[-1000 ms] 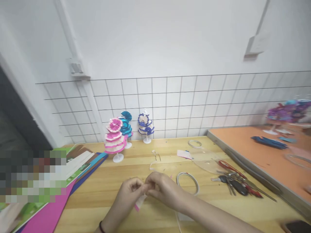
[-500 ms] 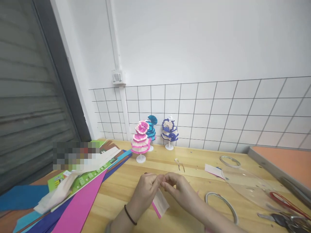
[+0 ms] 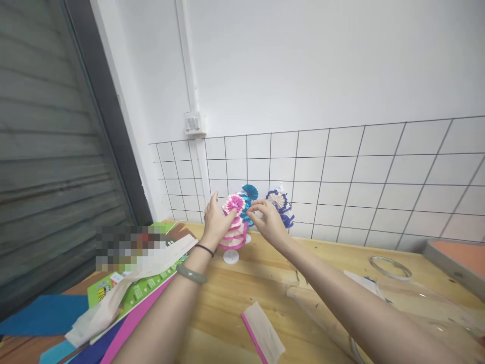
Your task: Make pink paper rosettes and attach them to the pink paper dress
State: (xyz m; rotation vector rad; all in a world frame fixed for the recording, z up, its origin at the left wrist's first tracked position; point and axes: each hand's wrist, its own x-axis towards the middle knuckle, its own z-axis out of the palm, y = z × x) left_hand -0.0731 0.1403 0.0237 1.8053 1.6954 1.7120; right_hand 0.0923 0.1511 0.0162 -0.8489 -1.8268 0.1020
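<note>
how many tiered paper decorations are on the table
3: pink one by the left hand, blue one behind the pink one, purple one partly behind the right hand. More could be hidden.

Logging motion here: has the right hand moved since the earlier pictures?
Yes: the right hand moved forward across the table, toward the wall and pink paper tree.
</note>
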